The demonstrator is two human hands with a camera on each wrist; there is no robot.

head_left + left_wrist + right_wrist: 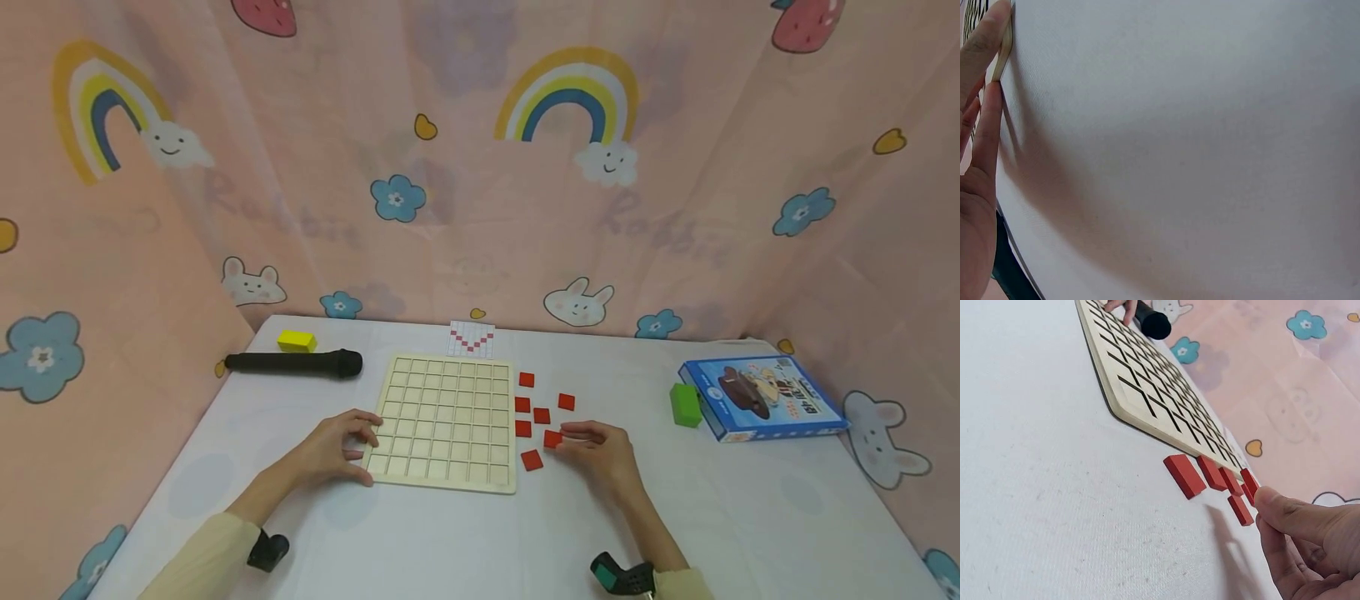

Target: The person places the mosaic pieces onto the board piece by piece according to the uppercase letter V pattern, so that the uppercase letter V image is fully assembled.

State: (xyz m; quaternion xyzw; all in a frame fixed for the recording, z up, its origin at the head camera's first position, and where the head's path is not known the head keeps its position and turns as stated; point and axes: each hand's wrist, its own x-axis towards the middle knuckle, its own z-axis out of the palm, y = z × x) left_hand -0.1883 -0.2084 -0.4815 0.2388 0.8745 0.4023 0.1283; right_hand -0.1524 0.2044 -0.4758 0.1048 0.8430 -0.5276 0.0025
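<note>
A pale wooden grid board point(442, 422) lies on the table, its squares bare. My left hand point(333, 446) holds the board's left side, fingers at the edge and thumb by the near left corner; in the left wrist view two fingers point(988, 125) meet the board's rim. To the right of the board, my right hand point(603, 458) pinches a red square tile point(552, 439) between thumb and fingertips. The right wrist view shows this tile above its shadow. Several other red tiles point(532, 460) lie loose between the board and the right hand.
Behind the board lies a small pattern card point(472, 339) with red squares in a V shape. A black microphone point(292, 364) and a yellow block point(297, 341) are at the back left. A green block point(686, 405) leans by a blue box point(765, 398) on the right. A printed pink curtain point(465, 250) surrounds the table.
</note>
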